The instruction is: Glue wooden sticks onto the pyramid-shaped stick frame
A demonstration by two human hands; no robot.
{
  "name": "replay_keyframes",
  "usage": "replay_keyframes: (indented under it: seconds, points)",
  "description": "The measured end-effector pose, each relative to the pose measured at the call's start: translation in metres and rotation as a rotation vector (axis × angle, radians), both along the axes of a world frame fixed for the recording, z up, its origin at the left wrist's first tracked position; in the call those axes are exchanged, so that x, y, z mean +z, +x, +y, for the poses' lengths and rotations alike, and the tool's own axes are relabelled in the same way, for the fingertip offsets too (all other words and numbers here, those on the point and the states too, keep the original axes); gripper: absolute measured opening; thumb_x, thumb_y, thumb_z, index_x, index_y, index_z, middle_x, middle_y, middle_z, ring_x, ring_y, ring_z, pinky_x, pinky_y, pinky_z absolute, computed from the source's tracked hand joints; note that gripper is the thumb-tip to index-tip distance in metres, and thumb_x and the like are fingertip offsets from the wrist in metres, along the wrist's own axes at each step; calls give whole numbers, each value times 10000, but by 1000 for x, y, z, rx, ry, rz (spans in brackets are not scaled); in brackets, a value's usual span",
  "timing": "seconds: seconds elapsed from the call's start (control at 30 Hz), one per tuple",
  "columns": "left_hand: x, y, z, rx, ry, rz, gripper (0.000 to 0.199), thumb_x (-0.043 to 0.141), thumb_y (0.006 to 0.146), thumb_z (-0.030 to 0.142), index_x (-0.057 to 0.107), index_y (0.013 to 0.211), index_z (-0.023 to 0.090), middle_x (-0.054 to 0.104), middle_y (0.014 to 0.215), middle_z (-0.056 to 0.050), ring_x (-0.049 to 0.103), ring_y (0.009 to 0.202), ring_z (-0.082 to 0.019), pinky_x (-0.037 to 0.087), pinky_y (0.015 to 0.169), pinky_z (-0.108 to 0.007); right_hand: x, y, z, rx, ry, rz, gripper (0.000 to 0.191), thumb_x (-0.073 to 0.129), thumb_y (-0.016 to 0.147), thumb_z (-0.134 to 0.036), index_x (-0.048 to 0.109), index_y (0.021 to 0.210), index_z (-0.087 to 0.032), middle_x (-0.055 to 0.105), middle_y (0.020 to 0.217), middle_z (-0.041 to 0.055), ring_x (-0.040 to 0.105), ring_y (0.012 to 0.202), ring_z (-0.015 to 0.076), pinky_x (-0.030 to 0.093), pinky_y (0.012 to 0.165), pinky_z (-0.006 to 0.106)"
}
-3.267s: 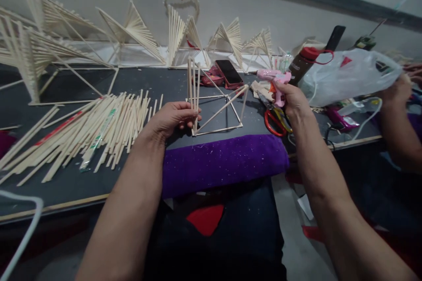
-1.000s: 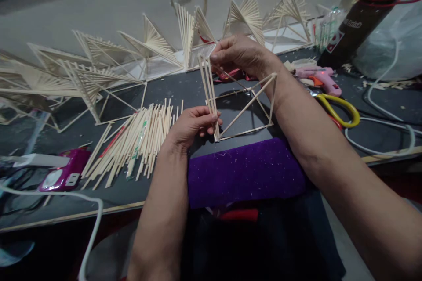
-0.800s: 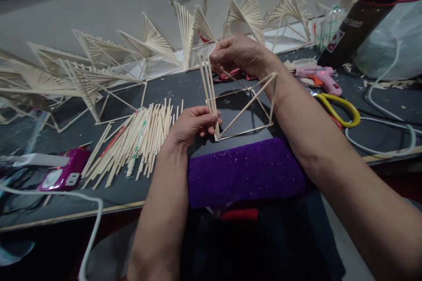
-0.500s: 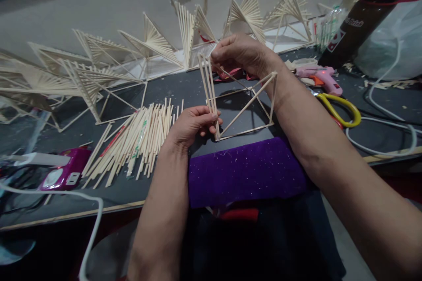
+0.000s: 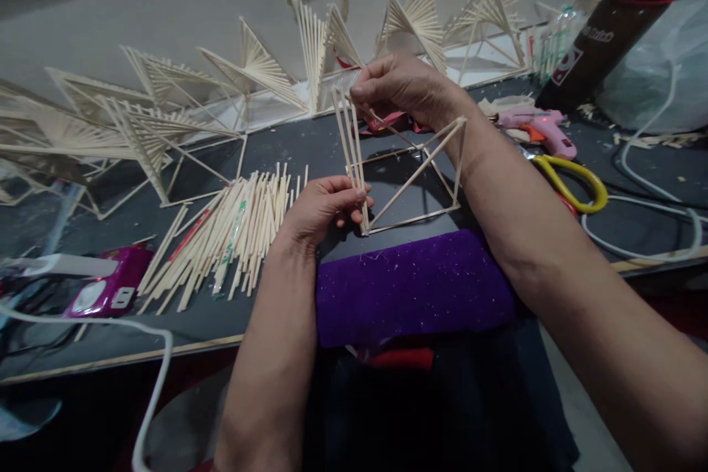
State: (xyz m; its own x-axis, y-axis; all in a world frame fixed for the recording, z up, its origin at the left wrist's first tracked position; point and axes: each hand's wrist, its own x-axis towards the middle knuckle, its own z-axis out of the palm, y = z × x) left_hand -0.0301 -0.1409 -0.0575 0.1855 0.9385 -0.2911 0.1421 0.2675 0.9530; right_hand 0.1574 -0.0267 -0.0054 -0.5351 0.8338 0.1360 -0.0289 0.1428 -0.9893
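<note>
A small frame of wooden sticks (image 5: 406, 189) stands on the dark table, with several near-upright sticks along its left side. My left hand (image 5: 332, 203) is closed around the lower ends of those sticks, thumb and fingers pinching them near the base corner. Up at their top ends, my right hand (image 5: 390, 85) pinches a stick between thumb and fingers; its fingertips are partly hidden. Just left of my left hand lies a pile of loose wooden sticks (image 5: 221, 243), with red and green printed wrappers among them.
Finished stick models (image 5: 271, 77) line the back. On the right are a pink glue gun (image 5: 539, 129), yellow-handled scissors (image 5: 575, 181), a white cable (image 5: 653, 217) and a dark bottle (image 5: 613, 37). A purple cloth (image 5: 414, 287) covers the front edge; a magenta power socket (image 5: 113, 284) sits left.
Almost nothing differs. My right hand has shifted very slightly left at the stick tops, while my left hand keeps the same hold.
</note>
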Motion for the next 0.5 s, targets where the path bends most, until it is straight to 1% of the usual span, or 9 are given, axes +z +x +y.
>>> replay_keyframes:
  seconds: [0.1,0.27,0.4,0.5]
  points:
    - [0,0,0,2,6,8,187,779,687,272,719,795,133,754,802,-83,575,469,-62,290,355,-159,0,-1,1,-9,-3,18,203,624,863,-136,587,664,-141,573,565,-9,410,395,59,371,372,187]
    - [-2,-1,1,-2,14,7,161,773,704,264,722,794,141,750,786,-72,574,465,-56,293,360,-157,2,-2,-2,-37,-18,-21,211,630,871,-130,585,668,-163,572,570,-12,437,415,65,374,374,177]
    - [-2,-2,1,-12,20,2,167,779,703,273,720,791,143,750,789,-68,573,464,-54,292,363,-159,4,-3,-4,-42,-11,-31,214,607,873,-114,584,665,-157,564,543,-12,437,412,68,347,348,173]
    - [-2,-2,0,-15,24,2,175,785,698,279,720,786,142,748,782,-64,569,463,-53,292,365,-162,3,-3,-3,-43,-6,-31,188,619,852,-138,586,668,-159,569,537,-20,428,406,69,326,336,177]
